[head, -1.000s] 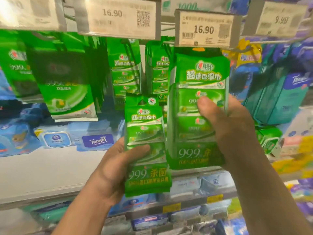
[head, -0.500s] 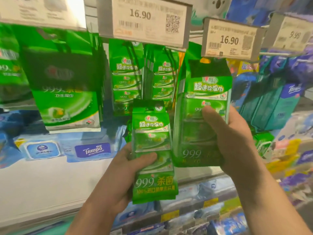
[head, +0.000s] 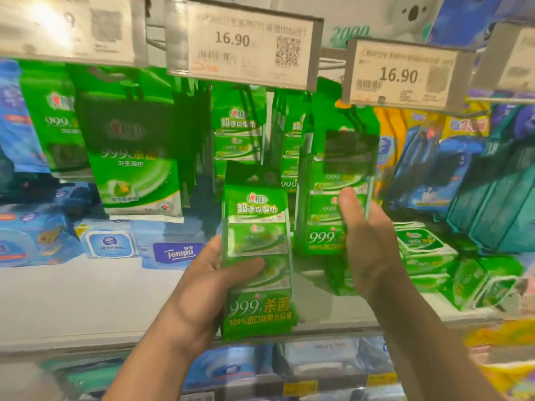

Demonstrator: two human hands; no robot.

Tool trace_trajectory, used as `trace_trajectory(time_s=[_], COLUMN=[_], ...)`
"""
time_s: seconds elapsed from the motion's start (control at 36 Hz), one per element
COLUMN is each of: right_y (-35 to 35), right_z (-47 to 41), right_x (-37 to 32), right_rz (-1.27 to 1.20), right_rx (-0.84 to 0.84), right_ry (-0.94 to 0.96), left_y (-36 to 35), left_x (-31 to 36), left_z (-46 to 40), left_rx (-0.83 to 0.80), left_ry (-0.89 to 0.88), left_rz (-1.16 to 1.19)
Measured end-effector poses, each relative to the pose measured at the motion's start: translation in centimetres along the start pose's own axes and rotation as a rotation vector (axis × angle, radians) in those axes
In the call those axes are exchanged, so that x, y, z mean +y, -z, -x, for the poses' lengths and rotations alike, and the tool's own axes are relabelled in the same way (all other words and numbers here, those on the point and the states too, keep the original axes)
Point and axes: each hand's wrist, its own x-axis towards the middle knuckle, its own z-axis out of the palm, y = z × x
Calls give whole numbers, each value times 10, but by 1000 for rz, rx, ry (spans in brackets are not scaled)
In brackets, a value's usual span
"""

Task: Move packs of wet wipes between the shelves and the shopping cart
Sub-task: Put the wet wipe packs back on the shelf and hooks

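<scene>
The left hand [head: 199, 290] gripped one soft, light pack [head: 257, 256] mid-body; the right hand [head: 373, 241] clasped a hanging pack [head: 333, 198], best held likewise.

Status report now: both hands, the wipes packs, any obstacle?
Left hand grips a green wipes pack. Right hand holds a taller pack up by its hanging hook under the price tag. No obstacle seen.

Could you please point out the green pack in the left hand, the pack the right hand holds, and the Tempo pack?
Left-hand pack [head: 256, 247], head view: upper front.
Right-hand pack [head: 324, 215], head view: lower front.
Tempo pack [head: 178, 253], head view: logo.
</scene>
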Motion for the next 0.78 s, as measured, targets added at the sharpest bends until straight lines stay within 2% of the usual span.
trace_trajectory(time_s=[0.11,0.22,0.33,0.53,0.78], right_y=[-11,-24,-34,-46,-50], right_z=[-24,-50,-55,-66,-70], right_x=[9,10,7,7,7], right_rz=[-52,-107,-130,-103,-70], right_rx=[0,12,35,53,58], right_ry=[-14,-165,-154,-158,-272], left_y=[-9,-16,-20,-23,-22], left_x=[-2,-2,-7,-12,-10], left_z=[3,8,11,15,14], left_rx=[43,102,152,169,176], left_ry=[-72,-111,-131,-134,-128], left_rz=[-21,-14,-20,27,59])
